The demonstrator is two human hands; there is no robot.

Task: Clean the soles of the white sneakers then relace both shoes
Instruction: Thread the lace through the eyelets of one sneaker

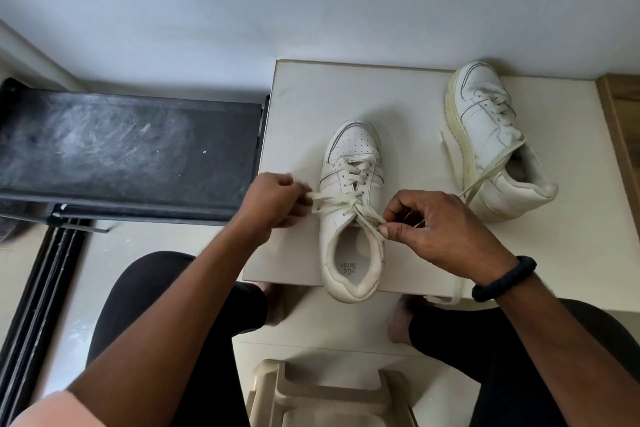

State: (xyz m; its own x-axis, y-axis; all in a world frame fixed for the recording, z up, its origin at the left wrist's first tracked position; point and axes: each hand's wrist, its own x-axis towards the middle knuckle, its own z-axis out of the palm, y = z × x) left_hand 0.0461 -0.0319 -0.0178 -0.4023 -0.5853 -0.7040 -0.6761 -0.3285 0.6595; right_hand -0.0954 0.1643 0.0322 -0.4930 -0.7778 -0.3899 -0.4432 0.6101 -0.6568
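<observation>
A white sneaker point(353, 218) stands upright on the low white table point(554, 246), toe pointing away from me, heel over the near edge. Its cream lace point(337, 202) is threaded through the eyelets and crosses at the top. My left hand point(273, 199) pinches the lace end on the shoe's left side. My right hand point(436, 225) pinches the other lace end at the shoe's right, by the collar. A second white sneaker point(491, 135) lies tilted on its side at the far right, its yellowed sole facing left and a loose lace point(481, 177) trailing from it.
A dark, dusty treadmill deck point(128, 149) sits left of the table. A beige plastic stool point(329, 392) stands between my knees. A wooden edge point(623, 121) borders the table on the right. A pale wall runs behind.
</observation>
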